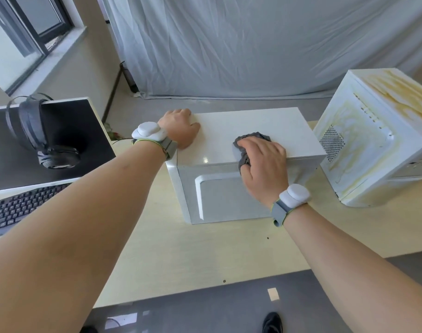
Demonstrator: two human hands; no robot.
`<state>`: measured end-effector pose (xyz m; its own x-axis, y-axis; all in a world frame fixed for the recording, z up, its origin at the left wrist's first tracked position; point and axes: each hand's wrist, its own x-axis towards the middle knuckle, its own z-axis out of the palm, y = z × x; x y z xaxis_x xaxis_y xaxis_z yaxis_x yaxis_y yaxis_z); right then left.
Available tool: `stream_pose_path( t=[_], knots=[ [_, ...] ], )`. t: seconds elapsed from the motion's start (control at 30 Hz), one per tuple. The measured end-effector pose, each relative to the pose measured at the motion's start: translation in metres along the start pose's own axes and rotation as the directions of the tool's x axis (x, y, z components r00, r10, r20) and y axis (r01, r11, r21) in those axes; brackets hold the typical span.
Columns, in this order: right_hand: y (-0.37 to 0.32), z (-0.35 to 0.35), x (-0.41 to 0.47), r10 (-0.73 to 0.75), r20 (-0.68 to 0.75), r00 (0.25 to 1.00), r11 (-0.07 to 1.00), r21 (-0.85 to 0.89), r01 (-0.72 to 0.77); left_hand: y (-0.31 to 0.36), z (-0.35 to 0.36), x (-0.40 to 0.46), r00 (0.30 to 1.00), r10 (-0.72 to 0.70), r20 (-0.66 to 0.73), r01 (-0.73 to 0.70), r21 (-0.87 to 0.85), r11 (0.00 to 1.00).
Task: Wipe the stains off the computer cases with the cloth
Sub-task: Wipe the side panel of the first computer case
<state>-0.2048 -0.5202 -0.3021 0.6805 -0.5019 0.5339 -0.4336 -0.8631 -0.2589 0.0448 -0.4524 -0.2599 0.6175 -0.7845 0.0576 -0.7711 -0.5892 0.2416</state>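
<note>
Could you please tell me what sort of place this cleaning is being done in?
Probably an office or a staged workroom: a desk carries a monitor with headphones hung on it, a keyboard and two computer cases, and a white backdrop sheet hangs behind.

We look down on what appears to be an office or computer workroom. A pale wood-grain desk (171,255) carries a white-framed monitor (44,145) with black headphones (37,131) hung over its top edge, a black keyboard (25,207) in front of it, and two white computer cases (253,131), one (373,140) streaked yellow. Behind the desk we see a white sheet (253,44) draped as a backdrop, a dark-framed window (29,25) at left, and a glossy grey floor (205,316) below.
</note>
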Motion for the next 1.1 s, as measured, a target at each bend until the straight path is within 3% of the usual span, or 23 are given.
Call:
stream_pose_path(
  t=[0.3,0.47,0.63,0.73,0.83,0.9,1.0,1.03,1.1],
  knots=[
    [0.027,-0.002,0.038,0.055,0.114,0.992,0.985,0.155,-0.072,-0.009,0.004,-0.024,0.99,-0.046,-0.131,0.076,0.233,0.97],
    [0.037,-0.003,0.061,0.079,0.203,0.976,0.975,0.187,-0.118,0.001,-0.008,-0.042,0.986,-0.108,-0.128,0.135,0.223,0.965],
    [0.054,0.003,0.069,0.042,0.175,0.984,0.973,0.217,-0.08,0.01,-0.013,-0.053,0.985,-0.123,-0.118,0.147,0.225,0.963],
    [0.051,0.012,0.057,0.166,0.015,0.986,0.941,0.297,-0.163,0.017,0.002,-0.056,0.97,-0.162,-0.184,0.196,0.187,0.963],
    [0.019,0.028,0.016,0.399,-0.002,0.917,0.759,0.562,-0.329,0.018,0.018,-0.059,0.931,-0.218,-0.292,0.236,0.028,0.971],
    [-0.015,0.034,-0.012,0.44,0.075,0.895,0.647,0.665,-0.373,0.015,0.018,-0.058,0.951,-0.059,-0.305,0.094,0.102,0.99],
    [-0.05,0.037,-0.04,0.398,0.087,0.913,0.615,0.714,-0.336,0.038,0.012,-0.059,0.915,0.319,-0.246,-0.302,0.104,0.947],
    [-0.053,0.039,-0.05,0.39,0.082,0.917,0.626,0.707,-0.329,0.054,0.014,-0.063,0.907,0.372,-0.199,-0.374,0.028,0.927],
    [-0.059,0.051,-0.071,0.372,0.073,0.925,0.674,0.664,-0.323,0.071,0.018,-0.073,0.922,0.366,-0.123,-0.379,-0.1,0.92]
  ],
)
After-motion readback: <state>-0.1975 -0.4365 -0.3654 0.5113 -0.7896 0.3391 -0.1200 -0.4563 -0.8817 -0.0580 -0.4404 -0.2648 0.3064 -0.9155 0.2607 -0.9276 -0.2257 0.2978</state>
